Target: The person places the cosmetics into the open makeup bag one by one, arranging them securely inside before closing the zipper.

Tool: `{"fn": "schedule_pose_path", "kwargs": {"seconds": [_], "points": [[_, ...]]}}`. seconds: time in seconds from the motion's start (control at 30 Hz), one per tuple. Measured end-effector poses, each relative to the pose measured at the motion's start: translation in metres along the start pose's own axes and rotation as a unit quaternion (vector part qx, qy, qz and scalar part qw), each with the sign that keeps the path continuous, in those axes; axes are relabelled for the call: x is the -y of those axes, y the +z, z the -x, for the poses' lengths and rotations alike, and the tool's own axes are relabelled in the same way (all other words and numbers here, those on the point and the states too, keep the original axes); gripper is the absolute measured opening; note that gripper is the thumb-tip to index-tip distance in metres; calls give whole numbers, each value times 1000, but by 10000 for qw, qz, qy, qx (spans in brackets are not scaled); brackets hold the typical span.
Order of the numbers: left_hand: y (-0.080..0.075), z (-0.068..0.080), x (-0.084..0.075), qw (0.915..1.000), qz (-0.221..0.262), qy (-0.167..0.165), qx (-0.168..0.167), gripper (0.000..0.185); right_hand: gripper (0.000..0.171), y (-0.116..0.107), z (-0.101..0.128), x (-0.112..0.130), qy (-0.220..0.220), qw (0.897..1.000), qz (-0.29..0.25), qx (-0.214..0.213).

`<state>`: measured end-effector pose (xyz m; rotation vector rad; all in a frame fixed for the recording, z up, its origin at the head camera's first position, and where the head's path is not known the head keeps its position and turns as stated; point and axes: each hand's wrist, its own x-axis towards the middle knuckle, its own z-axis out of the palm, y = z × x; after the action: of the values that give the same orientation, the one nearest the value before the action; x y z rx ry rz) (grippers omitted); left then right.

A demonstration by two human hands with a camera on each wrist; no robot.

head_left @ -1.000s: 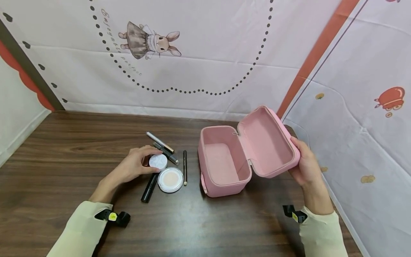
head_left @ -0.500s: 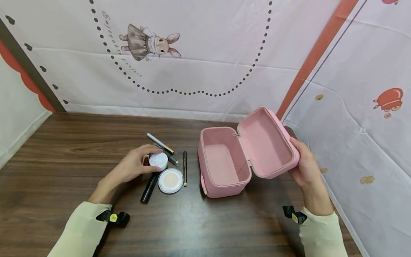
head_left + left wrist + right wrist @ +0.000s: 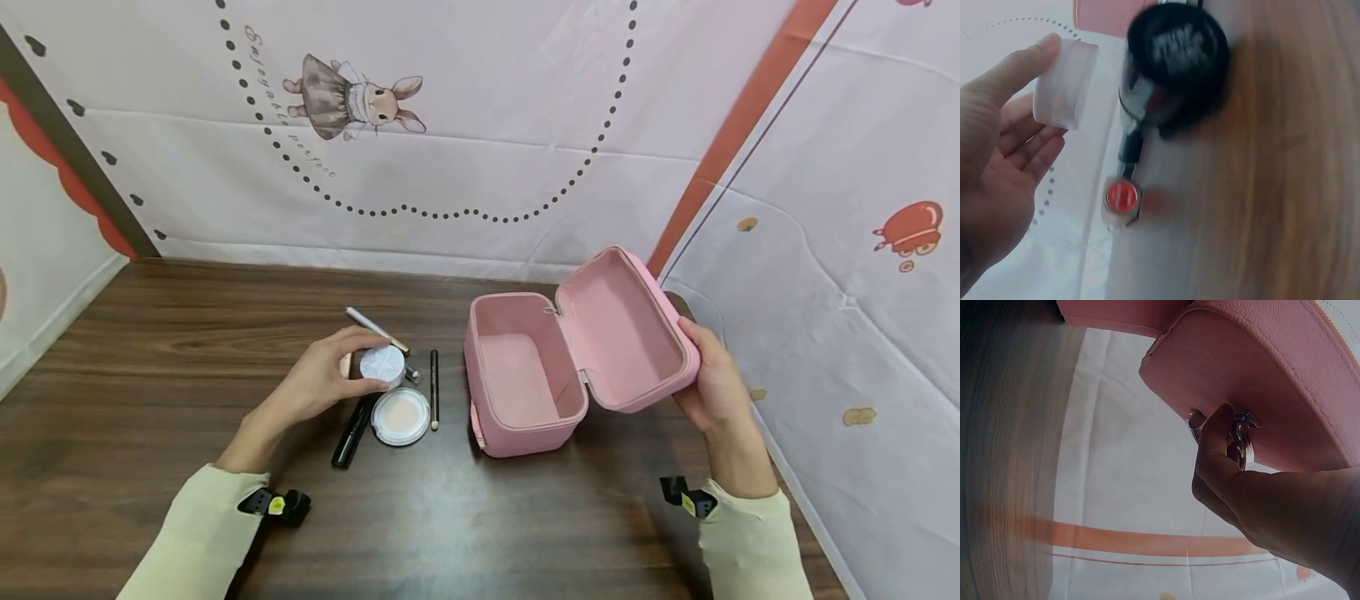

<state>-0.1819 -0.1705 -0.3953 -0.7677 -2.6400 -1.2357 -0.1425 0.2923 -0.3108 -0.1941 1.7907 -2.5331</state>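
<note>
the left hand point(image 3: 318, 385) pinched a small round white jar point(image 3: 382, 364) between thumb and fingertips, lifted just above the cluster of cosmetics on the dark wooden table point(image 3: 150, 350); in the left wrist view the jar point(image 3: 1065, 83) sat clamped at the fingertips point(image 3: 1040, 50). directly under and beside it lay an open cushion compact point(image 3: 401, 417), a black mascara tube point(image 3: 351, 432) touching the compact's left edge, a thin dark pencil point(image 3: 433, 388) just to its right, and a silver pen-like stick point(image 3: 377, 330) poking out behind the jar. the right hand point(image 3: 714, 385) gripped the outer edge of the lid point(image 3: 628, 333) of the pink cosmetic case point(image 3: 525, 375), fingers curled round it, holding the lid swung wide; in the right wrist view the fingers point(image 3: 1213, 434) pressed the lid's pink shell by a metal zipper pull point(image 3: 1242, 439). the case stood on the table right of the cosmetics, its pink interior showing. behind hung a pale cloth backdrop point(image 3: 480, 125) printed with a rabbit point(image 3: 352, 104).
</note>
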Motion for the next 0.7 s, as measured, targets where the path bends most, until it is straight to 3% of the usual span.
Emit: {"fn": "schedule_pose_path", "kwargs": {"seconds": [0.23, 0.47, 0.7], "points": [[5, -15, -19, 9996, 45, 175, -239, 55, 33, 2, -1, 0, 6, 9998, -195, 40], [6, -37, -35, 9979, 209, 564, -241, 55, 33, 3, -4, 1, -48, 9997, -220, 80], [17, -61, -53, 9948, 389, 908, -245, 54, 34, 3, -1, 0, 42, 9996, -266, 71]]}}
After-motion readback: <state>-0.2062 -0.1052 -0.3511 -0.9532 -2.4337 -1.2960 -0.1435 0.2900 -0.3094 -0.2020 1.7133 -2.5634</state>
